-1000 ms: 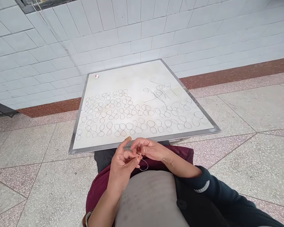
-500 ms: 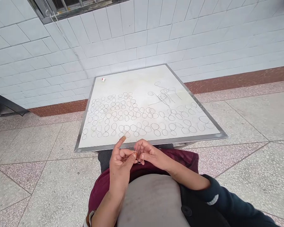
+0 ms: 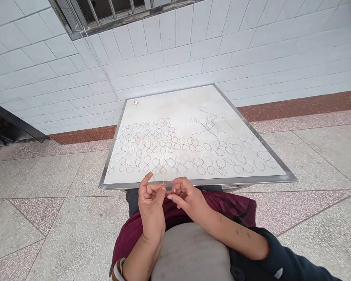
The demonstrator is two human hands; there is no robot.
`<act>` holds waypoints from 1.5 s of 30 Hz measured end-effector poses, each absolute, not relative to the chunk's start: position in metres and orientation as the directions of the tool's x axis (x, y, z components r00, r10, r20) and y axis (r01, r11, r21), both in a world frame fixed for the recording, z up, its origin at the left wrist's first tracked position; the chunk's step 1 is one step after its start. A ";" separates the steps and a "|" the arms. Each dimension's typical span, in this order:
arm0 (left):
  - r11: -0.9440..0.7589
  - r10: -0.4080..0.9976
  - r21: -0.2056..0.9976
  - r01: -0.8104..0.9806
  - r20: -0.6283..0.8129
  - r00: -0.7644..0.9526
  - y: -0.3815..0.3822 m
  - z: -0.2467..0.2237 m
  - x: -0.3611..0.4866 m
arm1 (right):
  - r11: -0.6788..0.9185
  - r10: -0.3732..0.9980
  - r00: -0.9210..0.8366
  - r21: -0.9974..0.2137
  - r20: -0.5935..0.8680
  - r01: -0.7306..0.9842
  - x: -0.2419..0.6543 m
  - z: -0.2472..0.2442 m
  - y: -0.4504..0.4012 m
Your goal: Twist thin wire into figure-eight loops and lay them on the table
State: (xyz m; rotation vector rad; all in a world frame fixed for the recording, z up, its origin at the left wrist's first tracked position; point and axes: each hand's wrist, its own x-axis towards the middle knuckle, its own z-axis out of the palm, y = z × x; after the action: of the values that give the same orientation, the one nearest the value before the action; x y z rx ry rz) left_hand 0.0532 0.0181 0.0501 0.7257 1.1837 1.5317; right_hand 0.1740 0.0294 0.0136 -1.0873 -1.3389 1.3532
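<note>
My left hand [image 3: 152, 208] pinches a thin wire [image 3: 163, 181] between thumb and forefinger, just past the near edge of a white table [image 3: 175, 97]. One end of the wire stands up above the fingertips. Close on its right, my right hand [image 3: 190, 199] has curled fingers and its thumb against the same wire, part of which curves near its fingertips. Further detail of the wire is too fine to make out. Across the tabletop lie rows of thin figure-eight wire loops [image 3: 199, 162]. Behind them on the right is a loose tangle of longer wire strands [image 3: 210, 124].
A grey metal rim [image 3: 251, 180] borders the table. A small white and red object [image 3: 135, 103] sits at its far left corner. Behind stands a white tiled wall [image 3: 152, 70] with a barred window [image 3: 114, 11]. Speckled floor tiles [image 3: 84, 234] surround the table.
My hands have drawn slightly apart, and more of the wire now stands above the left fingertips. The whole view has shifted a little, with the table appearing further right.
</note>
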 end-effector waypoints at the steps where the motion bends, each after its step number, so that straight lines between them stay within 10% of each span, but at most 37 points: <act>1: -0.006 0.944 0.941 -0.338 -0.106 -0.313 0.019 0.049 0.054 | -0.020 0.981 -0.193 -0.998 -0.009 -0.054 0.172 0.014 0.030; 15: -0.001 0.950 0.986 -0.165 -0.051 -0.309 0.023 0.038 0.051 | -0.122 0.958 -0.276 -0.985 -0.084 -0.125 0.164 0.015 0.029; 34: 0.142 0.976 0.861 -0.489 -0.203 -0.074 0.020 0.043 0.049 | -0.068 0.971 -0.238 -0.924 0.025 -0.377 0.178 0.012 0.030; 45: 0.106 0.989 0.934 -0.342 -0.133 -0.057 0.017 0.044 0.043 | 0.019 0.970 -0.237 -0.987 0.057 -0.157 0.189 0.026 0.039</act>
State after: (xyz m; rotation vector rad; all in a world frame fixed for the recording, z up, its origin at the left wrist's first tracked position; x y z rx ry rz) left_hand 0.0428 0.0169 0.0437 0.8282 1.0619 1.3198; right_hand 0.1891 0.0391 0.0265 -0.9404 -1.2832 1.4242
